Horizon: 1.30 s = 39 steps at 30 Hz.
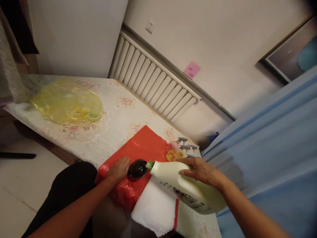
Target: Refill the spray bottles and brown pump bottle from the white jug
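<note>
My right hand [198,170] is closed round the handle of a large pale green detergent jug [170,172]. The jug lies tipped to the left, its green spout [150,165] right at a dark, glossy, round container [138,168]. Whether liquid flows cannot be made out. With fingers curled, my left hand [120,170] grips the container's left side; the fingertips are partly hidden. Beneath both is a red plastic sheet or bag [138,145]. A folded white cloth [155,208] with a red edge lies below the jug.
Pink and yellow clear items [174,152] and grey-purple pieces [185,144] lie beyond the jug. A yellow plastic bag [66,102] rests on the flowered tablecloth [116,115] at left. A radiator [153,76] runs along the wall; a blue curtain [272,138] hangs at right.
</note>
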Each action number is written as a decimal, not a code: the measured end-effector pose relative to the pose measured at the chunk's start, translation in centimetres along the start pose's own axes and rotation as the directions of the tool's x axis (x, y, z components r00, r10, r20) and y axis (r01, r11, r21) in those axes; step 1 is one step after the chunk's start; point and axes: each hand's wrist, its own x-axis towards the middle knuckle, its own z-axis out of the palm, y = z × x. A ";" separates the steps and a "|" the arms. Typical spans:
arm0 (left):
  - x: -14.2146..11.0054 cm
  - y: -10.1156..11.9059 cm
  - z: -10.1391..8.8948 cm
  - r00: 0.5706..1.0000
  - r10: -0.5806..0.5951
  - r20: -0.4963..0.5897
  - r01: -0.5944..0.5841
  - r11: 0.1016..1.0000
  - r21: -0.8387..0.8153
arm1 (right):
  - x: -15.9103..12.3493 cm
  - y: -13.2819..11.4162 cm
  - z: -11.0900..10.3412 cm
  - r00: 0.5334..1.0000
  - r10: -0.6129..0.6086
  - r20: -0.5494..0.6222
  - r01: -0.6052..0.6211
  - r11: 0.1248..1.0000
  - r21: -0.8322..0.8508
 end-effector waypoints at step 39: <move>0.0 0.1 -0.2 1.000 -0.019 0.021 0.020 1.000 -0.007 | 0.0 -0.1 0.0 1.000 -0.017 -0.008 0.017 1.000 -0.025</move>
